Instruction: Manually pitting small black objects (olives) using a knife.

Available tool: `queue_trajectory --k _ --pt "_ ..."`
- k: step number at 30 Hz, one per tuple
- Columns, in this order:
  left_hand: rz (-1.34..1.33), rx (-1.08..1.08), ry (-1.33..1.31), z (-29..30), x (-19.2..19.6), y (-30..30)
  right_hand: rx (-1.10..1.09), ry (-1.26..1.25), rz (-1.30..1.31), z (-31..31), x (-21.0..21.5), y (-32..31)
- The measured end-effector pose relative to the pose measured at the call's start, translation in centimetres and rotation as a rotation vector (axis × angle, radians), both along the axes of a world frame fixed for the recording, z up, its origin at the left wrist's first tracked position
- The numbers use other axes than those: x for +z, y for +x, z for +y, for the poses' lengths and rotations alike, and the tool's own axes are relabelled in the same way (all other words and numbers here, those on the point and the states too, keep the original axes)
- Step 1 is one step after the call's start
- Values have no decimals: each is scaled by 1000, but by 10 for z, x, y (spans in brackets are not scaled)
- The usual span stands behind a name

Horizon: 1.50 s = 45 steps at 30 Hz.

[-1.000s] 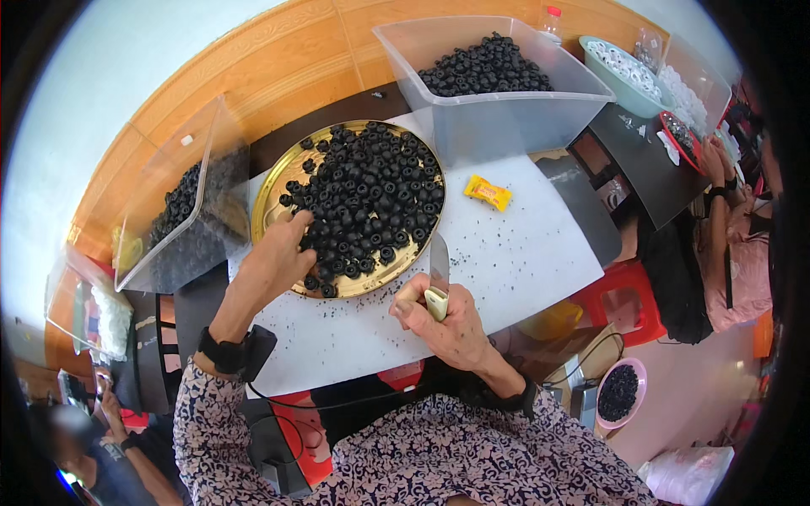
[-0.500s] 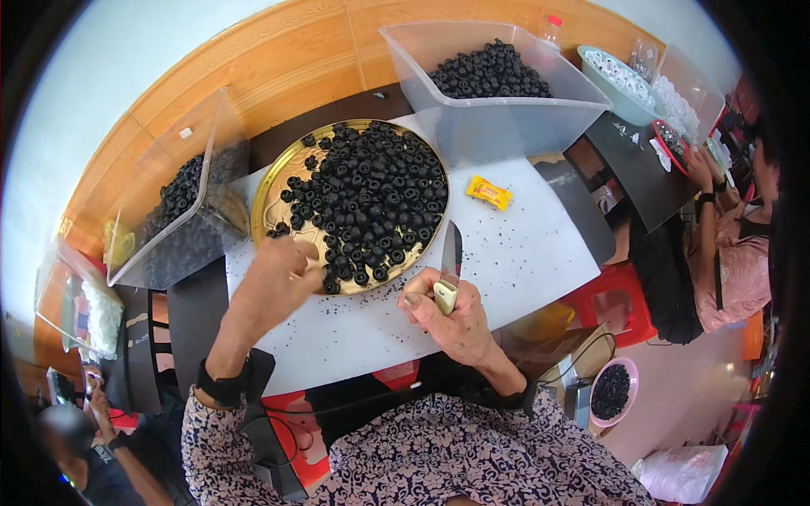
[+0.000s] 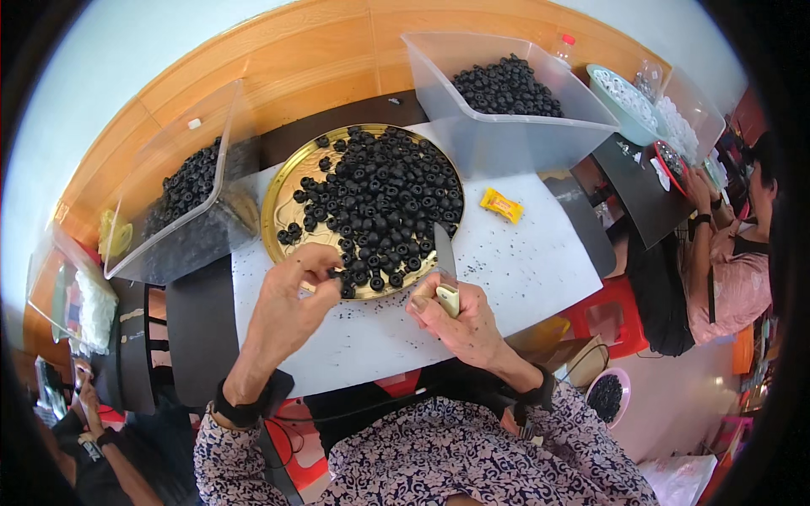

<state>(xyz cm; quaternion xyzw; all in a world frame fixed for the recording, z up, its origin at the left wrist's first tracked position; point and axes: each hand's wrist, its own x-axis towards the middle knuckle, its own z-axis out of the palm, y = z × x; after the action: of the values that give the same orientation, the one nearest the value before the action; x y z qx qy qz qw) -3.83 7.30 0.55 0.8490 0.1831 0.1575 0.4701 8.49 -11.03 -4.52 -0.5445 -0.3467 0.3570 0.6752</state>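
A round gold tray [image 3: 285,198] in front of me bears a heap of small black ring-shaped plastic parts [image 3: 388,181]. At its near left edge my left hand [image 3: 291,308] is curled in a pinch, with one black part at its thumb and index fingertips. My right hand [image 3: 460,325], just off the tray's near right edge, is closed round the pale handle of a knife [image 3: 445,253]. The blade points up and away from me, its tip over the tray's rim. Under the tray lies a white sheet [image 3: 540,253] sprinkled with black crumbs.
A large clear bin [image 3: 540,131] of black parts stands behind on the right, another bin [image 3: 181,228] at left. A yellow wrapped packet [image 3: 501,206] lies right of the tray. Red stools [image 3: 612,316] stand below. People work at both sides, one beside a red tray [image 3: 671,167].
My left hand has moved slightly right and down, its fingertips now at a black part by the tray's near edge. The knife hand has barely shifted; the whole view has swung a little.
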Motion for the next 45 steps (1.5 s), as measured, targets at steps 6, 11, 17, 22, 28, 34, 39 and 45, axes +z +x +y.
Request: queue_trajectory --k 6,11,17,22,28,34,39,45 --pt "-95 24 -575 -37 -10 -10 92 33 -87 20 17 -8" --pt "-199 78 -739 -51 -24 -18 113 93 -40 33 14 -12" --pt "-291 88 -857 -57 -32 -17 121 22 -9 39 8 -3" --pt "-321 144 -700 -60 -32 -7 65 33 42 33 2 1" --pt "-375 125 -840 -61 -31 1 -11 70 -117 24 3 -5" --pt "-447 55 -880 -63 -41 7 27 180 66 27 -1 -2" --pt "-425 41 -707 -66 -41 7 3 136 174 26 3 0" --pt "-362 73 -727 -64 -38 3 -1 133 200 25 6 -1"
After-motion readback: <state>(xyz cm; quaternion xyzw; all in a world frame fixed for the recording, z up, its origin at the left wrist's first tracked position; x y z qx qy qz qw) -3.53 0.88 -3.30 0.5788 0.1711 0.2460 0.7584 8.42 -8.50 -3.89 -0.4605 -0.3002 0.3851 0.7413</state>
